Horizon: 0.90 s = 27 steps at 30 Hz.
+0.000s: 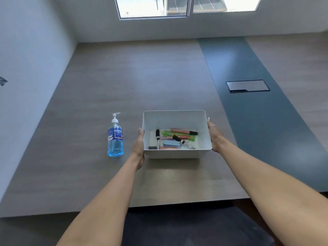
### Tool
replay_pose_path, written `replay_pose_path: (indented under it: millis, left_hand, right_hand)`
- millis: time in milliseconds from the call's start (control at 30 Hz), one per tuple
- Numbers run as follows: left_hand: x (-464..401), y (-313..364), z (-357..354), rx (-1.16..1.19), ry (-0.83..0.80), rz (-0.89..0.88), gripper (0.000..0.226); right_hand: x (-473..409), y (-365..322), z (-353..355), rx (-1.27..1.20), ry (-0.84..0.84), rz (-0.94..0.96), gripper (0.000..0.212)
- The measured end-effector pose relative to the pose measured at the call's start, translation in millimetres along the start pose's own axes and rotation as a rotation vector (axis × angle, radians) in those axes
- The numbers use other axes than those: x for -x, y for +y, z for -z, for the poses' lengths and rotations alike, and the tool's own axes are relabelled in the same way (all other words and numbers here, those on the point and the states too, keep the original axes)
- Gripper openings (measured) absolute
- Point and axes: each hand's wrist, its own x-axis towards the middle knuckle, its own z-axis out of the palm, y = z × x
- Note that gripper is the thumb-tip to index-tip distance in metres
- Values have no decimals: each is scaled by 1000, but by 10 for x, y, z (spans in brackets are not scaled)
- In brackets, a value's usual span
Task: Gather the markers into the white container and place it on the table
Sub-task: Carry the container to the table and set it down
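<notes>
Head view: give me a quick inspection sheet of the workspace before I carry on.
Surface: wood-grain table with a blue-grey strip on the right.
Job's things: white container on or just above the table, cannot tell which; markers lie inside it, none seen outside.
Clutter: blue pump bottle upright, left of the container, apart from it.
Hands: left hand and right hand press the container's two side walls.
Cables: nothing seen; a closed hatch sits in the strip.
Surroundings: pale wall at left, window beyond the far edge.
</notes>
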Motion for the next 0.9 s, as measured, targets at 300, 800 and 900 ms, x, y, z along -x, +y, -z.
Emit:
replay_pose_path:
  millis: [300,800,900]
  left_hand:
    - [-9,120,-76,-140,96,10,65]
    - [160,551,-1,-514,-81,30,73]
    - [138,521,15,-542,-63,-37,106]
  right_hand:
    - [579,-283,-285,147,68,86,64]
    - [561,-588,-465,383,-50,101,78]
    - [569,-573,-441,395,-70,144,79]
